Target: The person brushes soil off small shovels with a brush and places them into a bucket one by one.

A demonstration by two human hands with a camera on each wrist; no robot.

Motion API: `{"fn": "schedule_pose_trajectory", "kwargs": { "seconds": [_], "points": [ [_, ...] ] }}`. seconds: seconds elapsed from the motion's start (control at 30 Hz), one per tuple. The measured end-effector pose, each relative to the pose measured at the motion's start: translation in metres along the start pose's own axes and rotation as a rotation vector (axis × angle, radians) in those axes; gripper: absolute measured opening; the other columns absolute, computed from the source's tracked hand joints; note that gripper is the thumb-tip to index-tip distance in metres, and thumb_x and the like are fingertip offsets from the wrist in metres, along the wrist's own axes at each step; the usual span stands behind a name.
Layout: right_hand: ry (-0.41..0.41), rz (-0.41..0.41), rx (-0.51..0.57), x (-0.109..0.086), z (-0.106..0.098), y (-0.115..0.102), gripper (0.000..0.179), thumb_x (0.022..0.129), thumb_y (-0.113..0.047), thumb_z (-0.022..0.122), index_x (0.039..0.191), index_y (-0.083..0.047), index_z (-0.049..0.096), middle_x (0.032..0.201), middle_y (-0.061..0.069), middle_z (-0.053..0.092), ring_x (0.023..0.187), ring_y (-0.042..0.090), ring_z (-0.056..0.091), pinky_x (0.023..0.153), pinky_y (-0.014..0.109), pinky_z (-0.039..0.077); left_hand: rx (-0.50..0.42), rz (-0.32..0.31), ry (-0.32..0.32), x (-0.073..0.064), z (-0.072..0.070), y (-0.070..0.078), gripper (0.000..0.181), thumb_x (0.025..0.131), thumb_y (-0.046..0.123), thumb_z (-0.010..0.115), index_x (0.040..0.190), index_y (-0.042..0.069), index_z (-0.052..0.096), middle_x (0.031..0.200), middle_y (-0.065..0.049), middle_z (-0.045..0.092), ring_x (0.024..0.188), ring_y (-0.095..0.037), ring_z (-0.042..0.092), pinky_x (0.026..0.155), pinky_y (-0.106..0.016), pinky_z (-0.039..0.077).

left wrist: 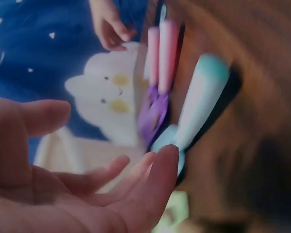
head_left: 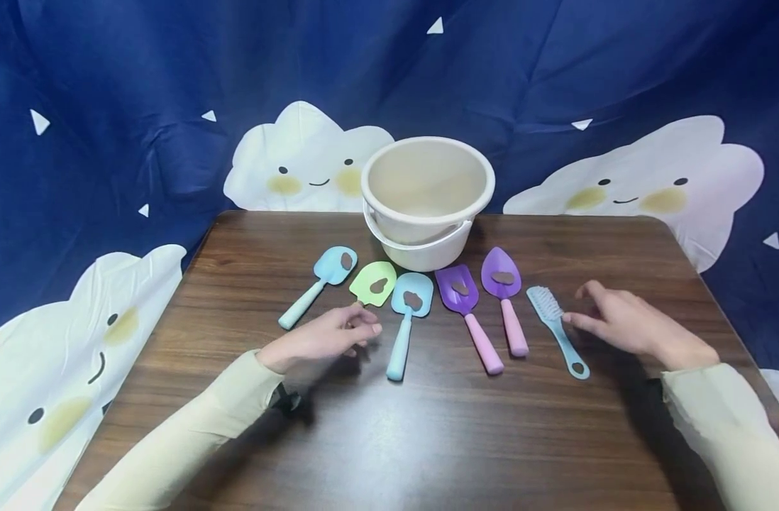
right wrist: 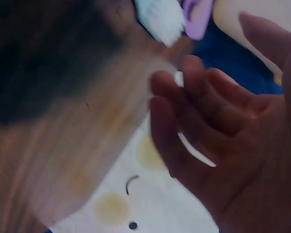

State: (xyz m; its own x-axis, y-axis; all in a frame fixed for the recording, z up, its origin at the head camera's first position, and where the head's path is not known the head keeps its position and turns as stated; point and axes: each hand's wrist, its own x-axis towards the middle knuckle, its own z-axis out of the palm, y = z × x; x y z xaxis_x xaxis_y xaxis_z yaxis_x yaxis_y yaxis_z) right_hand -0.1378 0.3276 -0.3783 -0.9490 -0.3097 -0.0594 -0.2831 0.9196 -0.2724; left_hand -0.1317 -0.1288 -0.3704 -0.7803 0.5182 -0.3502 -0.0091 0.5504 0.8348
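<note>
My left hand (head_left: pixel 322 337) hovers with loosely bent fingers over the green toy shovel (head_left: pixel 366 289), hiding its handle. Its fingertips come close to the middle light-blue shovel (head_left: pixel 399 348), whose pale handle (left wrist: pixel 199 102) shows beyond them in the left wrist view. Another blue shovel (head_left: pixel 328 267) lies to the left. Purple shovels with pink handles, one squarish (head_left: pixel 481 339) and one pointed (head_left: pixel 514 326), lie right of centre. Beside the light-blue brush (head_left: pixel 558 333), my right hand (head_left: pixel 632 326) holds nothing, its thumb near the bristles (right wrist: pixel 160 22).
A cream bucket (head_left: pixel 421 257) stands at the table's back edge, behind the shovels, its handle hanging in front. The brown wooden table (head_left: pixel 389 440) meets a dark blue curtain (head_left: pixel 172 64) with smiling white clouds.
</note>
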Motion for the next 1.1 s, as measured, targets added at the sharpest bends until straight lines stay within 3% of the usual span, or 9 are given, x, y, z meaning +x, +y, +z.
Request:
{"fn": "schedule_pose_trajectory", "kwargs": {
  "seconds": [0.1,0.17,0.3,0.53,0.77,0.93,1.1],
  "points": [
    [-0.074,0.002,0.001,-0.001,0.011,0.002,0.045,0.089,-0.038,0.066,0.107,0.002,0.055,0.082,0.009,0.067,0.073,0.022,0.061,0.066,0.045,0.051,-0.271,-0.091,-0.083,0.006,0.012,-0.013,0.042,0.097,0.024,0.054,0.127,-0.005,0.047,0.123,-0.024,0.056,0.107,-0.035,0.061,0.089,-0.042,0.057],
    [-0.102,0.006,0.003,-0.002,0.016,0.001,0.044,0.088,-0.038,0.068,0.103,0.002,0.056,0.080,0.007,0.065,0.071,0.019,0.058,0.063,0.040,0.050,-0.388,-0.147,-0.085,0.008,0.019,-0.020,0.044,0.095,0.022,0.055,0.128,-0.006,0.045,0.122,-0.023,0.054,0.107,-0.034,0.060,0.091,-0.042,0.056],
    [-0.155,0.038,0.029,-0.004,0.024,-0.002,0.045,0.086,-0.042,0.069,0.095,0.000,0.058,0.074,0.002,0.060,0.067,0.016,0.051,0.057,0.031,0.043,-0.466,-0.197,-0.083,0.012,0.033,-0.029,0.047,0.093,0.020,0.055,0.129,-0.008,0.042,0.114,-0.018,0.057,0.100,-0.025,0.060,0.088,-0.037,0.057],
    [-0.232,0.080,0.035,-0.005,0.035,-0.003,0.044,0.083,-0.044,0.070,0.086,-0.001,0.057,0.069,0.001,0.054,0.064,0.016,0.048,0.053,0.029,0.038,-0.489,-0.200,-0.102,0.018,0.048,-0.030,0.046,0.095,0.018,0.055,0.130,-0.009,0.040,0.103,-0.011,0.058,0.090,-0.020,0.061,0.083,-0.034,0.059],
    [-0.223,0.095,0.024,-0.005,0.036,-0.003,0.032,0.080,-0.032,0.074,0.081,-0.003,0.059,0.067,0.000,0.054,0.063,0.017,0.049,0.052,0.029,0.039,-0.424,-0.169,-0.034,0.030,0.057,-0.031,0.052,0.092,0.009,0.060,0.132,-0.013,0.036,0.094,-0.010,0.056,0.074,-0.015,0.060,0.075,-0.032,0.061],
    [-0.219,0.101,0.040,-0.005,0.037,-0.002,0.028,0.079,-0.029,0.074,0.077,-0.005,0.061,0.064,-0.001,0.055,0.061,0.015,0.049,0.052,0.028,0.039,-0.386,-0.129,-0.008,0.034,0.059,-0.030,0.054,0.088,0.007,0.064,0.130,-0.014,0.038,0.089,-0.011,0.061,0.072,-0.014,0.064,0.074,-0.034,0.061],
    [-0.258,0.164,0.135,-0.007,0.036,-0.001,0.024,0.078,-0.026,0.074,0.075,-0.005,0.062,0.062,-0.001,0.057,0.054,0.013,0.055,0.046,0.027,0.047,-0.335,-0.096,0.032,0.035,0.060,-0.030,0.055,0.083,0.002,0.069,0.128,-0.013,0.041,0.089,-0.011,0.057,0.070,-0.015,0.062,0.070,-0.033,0.061]
  ]
}}
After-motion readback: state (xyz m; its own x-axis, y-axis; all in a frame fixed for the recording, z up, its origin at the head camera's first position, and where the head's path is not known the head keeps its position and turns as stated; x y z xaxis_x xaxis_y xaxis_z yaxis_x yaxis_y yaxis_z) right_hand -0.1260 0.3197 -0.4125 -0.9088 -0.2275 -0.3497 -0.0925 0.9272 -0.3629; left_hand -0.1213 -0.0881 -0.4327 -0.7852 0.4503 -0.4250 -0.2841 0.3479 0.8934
